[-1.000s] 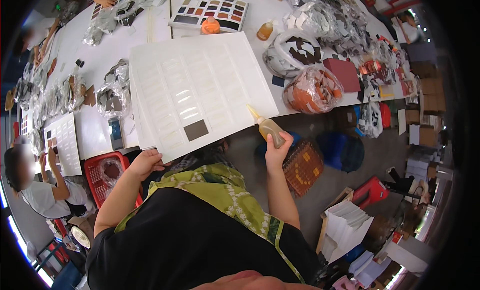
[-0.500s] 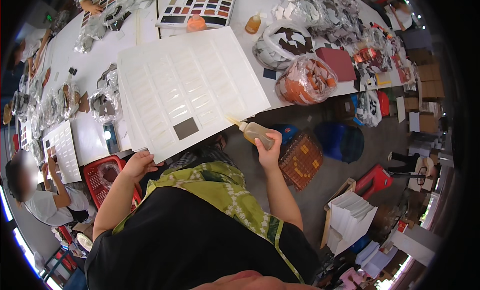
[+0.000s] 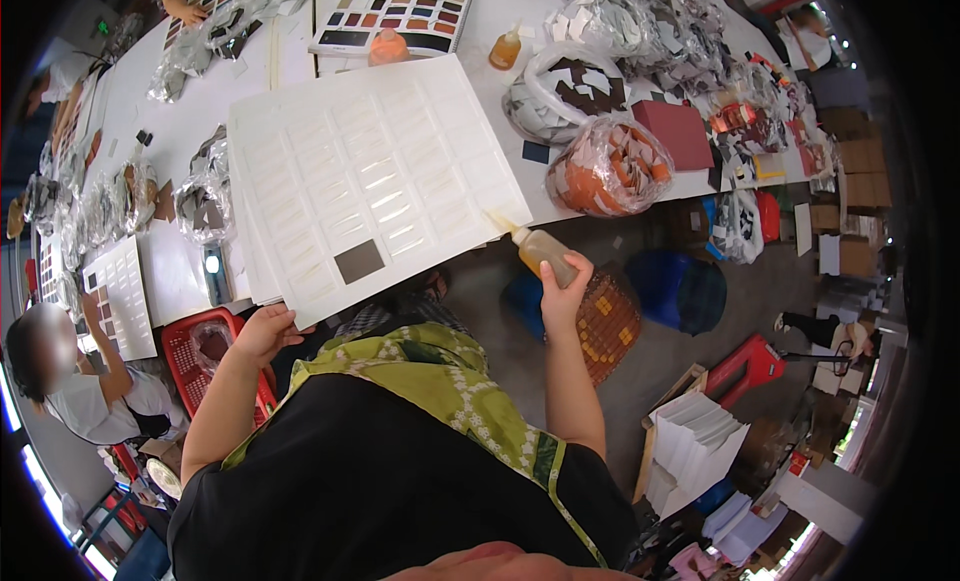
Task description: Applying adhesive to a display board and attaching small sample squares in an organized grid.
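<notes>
A white sample board (image 3: 480, 196) with rows of shallow rectangular fields lies at the table's front edge, on top of another board or more. Shiny wet-looking strokes cross many of its fields. One dark grey swatch (image 3: 359, 262) sits in the nearest row, toward the left. My left hand (image 3: 266, 333) pinches the board's near left corner between thumb and fingers. Wrapped around a squeeze bottle (image 3: 543, 253) with yellowish-brown liquid is my right hand (image 3: 567, 293). The bottle is tilted, and its pale nozzle points at the board's near right corner.
Behind the board are a colour swatch card (image 3: 395, 19), an orange bottle (image 3: 388, 48) and an amber bottle (image 3: 505, 51). Bags of swatches (image 3: 612, 166) crowd the right. A red basket (image 3: 200, 353) and a seated person (image 3: 90, 391) are at left; a stool (image 3: 608, 331) stands right.
My right hand has moved the bottle to the right, along the board's near edge toward its corner. My left hand keeps its grip on the board.
</notes>
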`<state>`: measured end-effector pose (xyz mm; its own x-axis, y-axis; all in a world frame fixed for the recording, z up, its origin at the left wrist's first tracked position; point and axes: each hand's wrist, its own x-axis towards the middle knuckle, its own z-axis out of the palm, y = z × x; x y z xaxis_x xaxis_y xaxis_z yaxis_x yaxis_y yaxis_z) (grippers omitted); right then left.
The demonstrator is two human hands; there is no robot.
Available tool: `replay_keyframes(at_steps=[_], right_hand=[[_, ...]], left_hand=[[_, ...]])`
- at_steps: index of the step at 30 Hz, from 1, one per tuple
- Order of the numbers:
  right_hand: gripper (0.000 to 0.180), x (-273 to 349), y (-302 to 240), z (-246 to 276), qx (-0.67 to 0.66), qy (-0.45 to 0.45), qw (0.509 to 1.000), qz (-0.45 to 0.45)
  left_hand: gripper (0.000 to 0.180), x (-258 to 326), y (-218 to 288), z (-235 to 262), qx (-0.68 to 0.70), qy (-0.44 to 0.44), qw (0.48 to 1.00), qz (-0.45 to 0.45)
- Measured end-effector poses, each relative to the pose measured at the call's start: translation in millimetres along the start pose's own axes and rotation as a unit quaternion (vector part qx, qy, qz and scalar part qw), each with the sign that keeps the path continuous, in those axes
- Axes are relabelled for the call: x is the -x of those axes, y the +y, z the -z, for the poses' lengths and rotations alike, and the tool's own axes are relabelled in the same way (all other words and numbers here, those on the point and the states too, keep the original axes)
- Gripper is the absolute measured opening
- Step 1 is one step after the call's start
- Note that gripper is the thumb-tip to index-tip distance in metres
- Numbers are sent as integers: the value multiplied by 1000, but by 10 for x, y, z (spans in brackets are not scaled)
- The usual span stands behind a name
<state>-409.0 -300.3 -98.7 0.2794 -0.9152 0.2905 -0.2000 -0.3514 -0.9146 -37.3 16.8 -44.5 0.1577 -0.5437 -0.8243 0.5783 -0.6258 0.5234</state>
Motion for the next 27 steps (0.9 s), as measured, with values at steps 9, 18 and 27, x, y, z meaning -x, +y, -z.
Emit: replay_keyframes(at_steps=[9, 18, 27], right_hand=[[39, -122, 56, -123, -11, 2, 999, -31], [36, -358, 249, -253, 59, 60, 996, 22], [39, -536, 197, -474, 17, 83, 995, -48]], left_hand=[[23, 30, 21, -47, 16, 3, 1000, -5], [23, 22, 31, -39, 21, -6, 1000, 0], [22, 4, 23, -4, 12, -8, 1000, 5]])
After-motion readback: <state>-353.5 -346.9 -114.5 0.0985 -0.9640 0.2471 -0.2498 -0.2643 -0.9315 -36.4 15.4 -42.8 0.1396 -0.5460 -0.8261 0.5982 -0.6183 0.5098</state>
